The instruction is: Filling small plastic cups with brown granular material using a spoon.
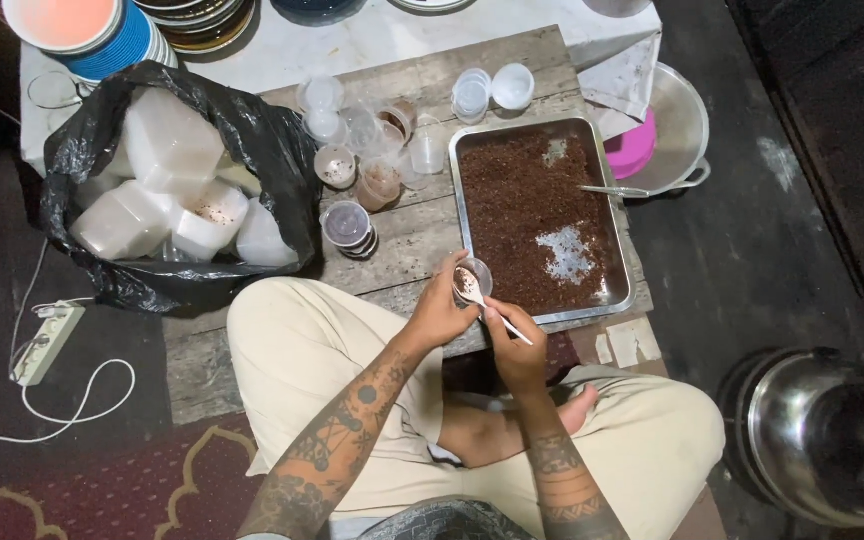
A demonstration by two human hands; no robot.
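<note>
Seated cross-legged at the near edge of a low wooden board (422,235). Left hand (439,312) curled around a small clear plastic cup (472,280), fingers wrapped about its wall, cup held upright just off the near-left corner of a rectangular metal tray (620,250). Brown crumbs visible inside the cup. Right hand (515,350) pinching the handle of a white plastic spoon (492,308) between thumb and fingertips, bowl of the spoon dipped into the mouth of the cup.

Tray lying along the right edge of the board, covered with dark brown crumbs (522,200); bare metal showing in one patch toward its near-right part and a smaller one near its far edge. Metal utensil (612,190) resting across the tray's right rim.

Filled and lidded small cup (348,226) standing near the middle of the board, left of the tray. Cluster of further small cups (372,150), some empty, some partly filled, toward the far-left part of the board; stacked lids (492,90) at the far edge. Black plastic bag (272,150) holding white containers off the left edge. Pink bowl (634,148) set in a metal pan beyond the right edge. Large steel pot (822,430) on the floor, well apart to the right. White power strip (47,342) on the floor to the left.
</note>
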